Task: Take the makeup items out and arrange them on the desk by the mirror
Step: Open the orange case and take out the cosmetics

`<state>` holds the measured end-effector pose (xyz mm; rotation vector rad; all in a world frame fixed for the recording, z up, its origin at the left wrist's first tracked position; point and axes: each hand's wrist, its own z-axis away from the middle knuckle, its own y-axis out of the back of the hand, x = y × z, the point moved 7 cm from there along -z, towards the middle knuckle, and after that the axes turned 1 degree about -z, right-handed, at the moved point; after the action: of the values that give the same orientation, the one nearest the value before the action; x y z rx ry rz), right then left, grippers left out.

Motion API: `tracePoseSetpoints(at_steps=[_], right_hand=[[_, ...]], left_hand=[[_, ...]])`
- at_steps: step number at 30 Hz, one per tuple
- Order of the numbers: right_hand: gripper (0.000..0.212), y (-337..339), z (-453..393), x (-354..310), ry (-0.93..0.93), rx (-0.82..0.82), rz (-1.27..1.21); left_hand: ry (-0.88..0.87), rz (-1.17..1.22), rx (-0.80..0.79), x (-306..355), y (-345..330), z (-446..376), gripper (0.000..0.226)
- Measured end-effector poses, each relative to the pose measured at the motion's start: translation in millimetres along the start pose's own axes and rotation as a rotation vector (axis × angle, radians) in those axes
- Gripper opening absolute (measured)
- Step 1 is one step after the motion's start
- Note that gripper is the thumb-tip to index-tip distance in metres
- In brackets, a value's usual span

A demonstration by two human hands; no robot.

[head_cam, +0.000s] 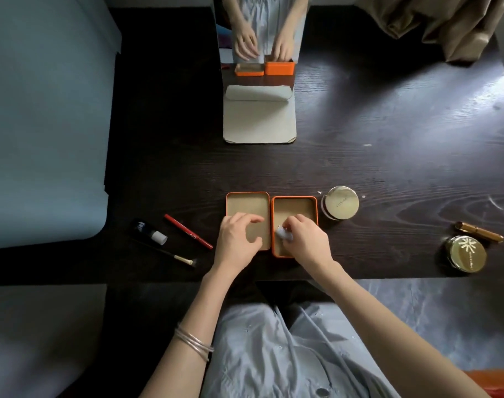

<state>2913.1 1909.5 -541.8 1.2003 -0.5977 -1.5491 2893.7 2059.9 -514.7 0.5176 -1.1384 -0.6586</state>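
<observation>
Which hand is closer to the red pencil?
Left. The left hand rests on the tin lid, just right of the red pencil. The right hand is farther right, over the orange tin.

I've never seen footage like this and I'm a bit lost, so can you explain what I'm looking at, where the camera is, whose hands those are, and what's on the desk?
There is no machine here. A person wears a camera on the head, so the single picture looks down at their own two hands over a dark desk.

The left hand rests with curled fingers on the orange tin's lid. The right hand reaches into the open orange tin and pinches a small pale item.

Already laid out: a red pencil, a dark tube and a thin brush on the left; two gold compacts and a gold tube on the right. A standing mirror at the back reflects the hands.
</observation>
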Motion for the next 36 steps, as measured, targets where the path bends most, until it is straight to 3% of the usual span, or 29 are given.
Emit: tracePoseSetpoints(at_steps=[3, 6, 9, 18, 28, 32, 36], right_hand=[[0.017, 15, 0, 9, -0.088, 0.081, -0.192], [0.019, 49, 10, 38, -0.214, 0.264, -0.429], [0.022, 79, 20, 80, -0.338, 0.408, -0.479], [0.029, 92, 0, 151, -0.600, 0.439, -0.544], [0.032, 82, -10, 162, -0.651, 0.454, -0.597], [0.030, 97, -1, 147, -0.553, 0.528, -0.525], [0.015, 94, 16, 102, -0.443, 0.498, -0.660]], left_hand=[[-0.020, 0.024, 0.012, 1, -2, 2, 0.037], [-0.029, 0.033, 0.042, 0, -3, 0, 0.035], [-0.042, 0.030, 0.018, 4, -7, -1, 0.034], [-0.078, -0.035, -0.017, 17, -12, -9, 0.032], [-0.044, -0.061, -0.072, 8, -19, -5, 0.034], [-0.028, -0.166, -0.091, 2, -23, -1, 0.033], [-0.018, -0.334, -0.135, -9, -33, 3, 0.036]])
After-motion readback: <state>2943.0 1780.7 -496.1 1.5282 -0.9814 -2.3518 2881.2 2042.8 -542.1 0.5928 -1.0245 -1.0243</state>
